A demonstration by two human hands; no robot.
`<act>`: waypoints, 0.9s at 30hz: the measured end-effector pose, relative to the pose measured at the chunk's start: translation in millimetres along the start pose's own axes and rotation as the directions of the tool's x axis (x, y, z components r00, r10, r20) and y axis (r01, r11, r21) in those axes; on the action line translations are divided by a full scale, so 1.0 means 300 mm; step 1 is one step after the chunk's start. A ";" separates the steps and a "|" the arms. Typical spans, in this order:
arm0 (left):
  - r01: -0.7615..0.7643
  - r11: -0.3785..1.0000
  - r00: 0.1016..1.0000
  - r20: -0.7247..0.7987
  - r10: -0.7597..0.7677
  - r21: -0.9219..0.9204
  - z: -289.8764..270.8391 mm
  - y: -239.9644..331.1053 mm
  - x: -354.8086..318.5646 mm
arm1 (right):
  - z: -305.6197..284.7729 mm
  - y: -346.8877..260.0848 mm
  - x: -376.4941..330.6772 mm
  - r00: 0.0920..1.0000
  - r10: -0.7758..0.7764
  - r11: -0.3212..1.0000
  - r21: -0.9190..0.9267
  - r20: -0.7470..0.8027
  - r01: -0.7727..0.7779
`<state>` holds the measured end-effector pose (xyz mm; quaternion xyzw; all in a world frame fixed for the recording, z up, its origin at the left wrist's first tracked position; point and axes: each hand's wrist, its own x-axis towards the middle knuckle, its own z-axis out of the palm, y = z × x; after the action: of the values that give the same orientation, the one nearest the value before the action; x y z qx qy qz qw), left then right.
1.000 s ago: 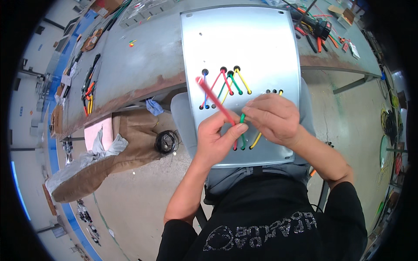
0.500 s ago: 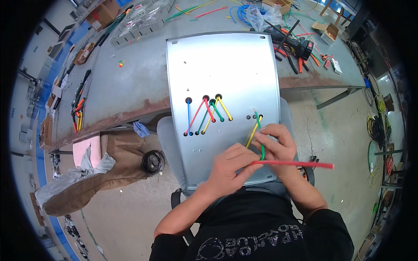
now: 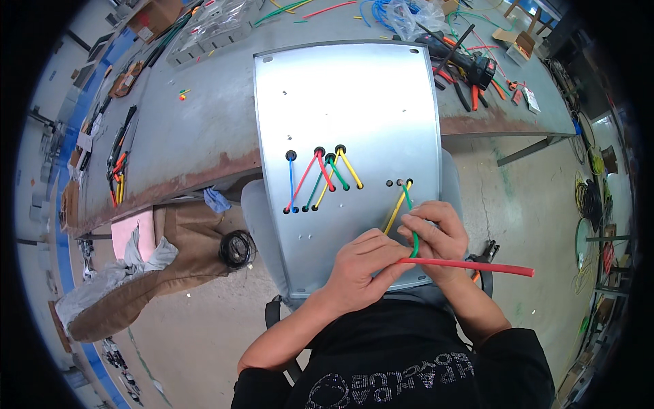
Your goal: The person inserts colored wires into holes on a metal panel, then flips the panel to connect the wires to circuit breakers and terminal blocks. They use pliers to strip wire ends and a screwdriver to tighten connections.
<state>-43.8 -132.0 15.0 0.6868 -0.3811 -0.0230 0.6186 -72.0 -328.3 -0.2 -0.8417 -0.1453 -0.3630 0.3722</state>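
Left hand (image 3: pixel 361 271), lower centre of the frame, pinches a red wire (image 3: pixel 477 266) pointing right; right hand (image 3: pixel 441 235) pinches a green wire (image 3: pixel 408 198) whose upper tip lies at a hole in the metal panel (image 3: pixel 317 262), mid-frame; whether it enters, I cannot tell.

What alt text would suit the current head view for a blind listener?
A person's hands hold a thick red strand and a green wire over a pale metal panel threaded with coloured wires, with a cluttered workbench beyond.
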 end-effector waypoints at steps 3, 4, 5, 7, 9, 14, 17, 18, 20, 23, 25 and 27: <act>0.015 1.000 1.000 -0.005 -0.015 -0.005 -0.002 -0.002 0.000 | -0.005 0.002 -0.003 0.999 0.025 1.000 -0.005 0.028 -0.025; 0.027 1.000 1.000 -0.007 -0.028 -0.001 -0.002 -0.002 0.003 | -0.010 0.007 -0.006 0.998 0.044 0.999 -0.009 0.047 -0.044; 0.039 0.999 0.999 -0.008 -0.039 0.004 -0.004 -0.002 0.006 | -0.011 0.012 -0.009 0.996 0.064 0.998 -0.013 0.064 -0.063; 0.065 0.998 0.998 -0.020 -0.064 0.014 -0.005 -0.006 0.011 | 0.004 0.018 -0.003 0.994 0.090 0.995 0.034 0.059 -0.092; 0.094 0.995 0.995 -0.045 -0.093 0.024 -0.005 -0.012 0.023 | 0.019 0.041 -0.001 0.989 0.134 0.989 0.055 0.058 -0.137; 0.334 0.942 0.940 -0.071 -0.333 0.012 -0.001 -0.069 0.083 | 0.061 0.142 0.031 0.951 0.287 0.949 0.098 0.118 -0.299; 0.433 0.900 0.901 -0.073 -0.428 0.057 0.004 -0.102 0.123 | 0.014 0.142 0.095 0.906 0.359 0.918 0.092 0.224 -0.386; 0.460 0.886 0.887 -0.058 -0.458 0.054 0.006 -0.115 0.135 | 0.002 0.146 0.107 0.892 0.378 0.904 0.109 0.249 -0.414; 0.441 0.882 0.897 -0.089 -0.432 0.164 0.019 -0.146 0.158 | -0.029 0.171 0.104 0.913 0.348 0.922 0.102 0.214 -0.375; 0.310 0.817 0.950 -0.121 -0.288 0.486 0.043 -0.182 0.173 | -0.079 0.155 0.126 0.881 0.381 0.899 0.108 0.282 -0.423; 0.246 0.742 0.968 -0.115 -0.225 0.623 0.059 -0.201 0.177 | -0.070 0.148 0.131 0.869 0.337 0.917 0.084 0.362 -0.390; 0.244 0.712 0.967 -0.110 -0.230 0.658 0.065 -0.208 0.185 | -0.013 0.192 0.119 0.863 0.323 0.922 0.076 0.389 -0.379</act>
<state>16.6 -182.4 -19.3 0.9052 -0.2667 0.0422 0.3280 -19.6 -371.3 -2.6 -0.8767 -0.0835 -0.1126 0.4601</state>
